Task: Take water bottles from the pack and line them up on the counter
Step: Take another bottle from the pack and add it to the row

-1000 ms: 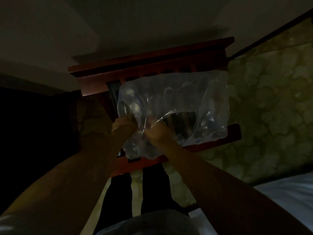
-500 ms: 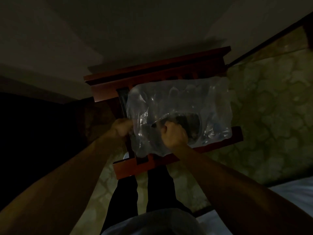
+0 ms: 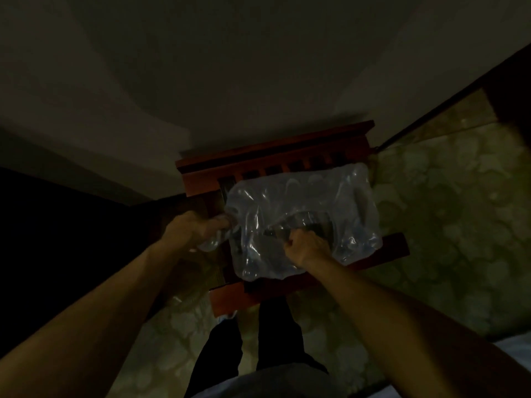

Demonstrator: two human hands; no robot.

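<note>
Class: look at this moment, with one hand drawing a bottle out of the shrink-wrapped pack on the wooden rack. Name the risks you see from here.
1. The pack overhangs the slatted wooden rack at its near corner, so tugging might slide it off.
2. The left hand grips a bottle partly caught in wrap; it could snag or slip.
3. The right hand pinches thin plastic, which may tear suddenly.

A red-brown wooden rack [image 3: 290, 158] with slats stands against a pale wall [image 3: 230, 81]. The floor [image 3: 445, 211] around it is green with round, cloudy blotches on it. A dark strip [image 3: 448, 109] runs along the bottom of the wall on the right side. At the bottom right corner there is a bit of white bedding [image 3: 514, 347]. On the left side it is too dark to see much.
</note>
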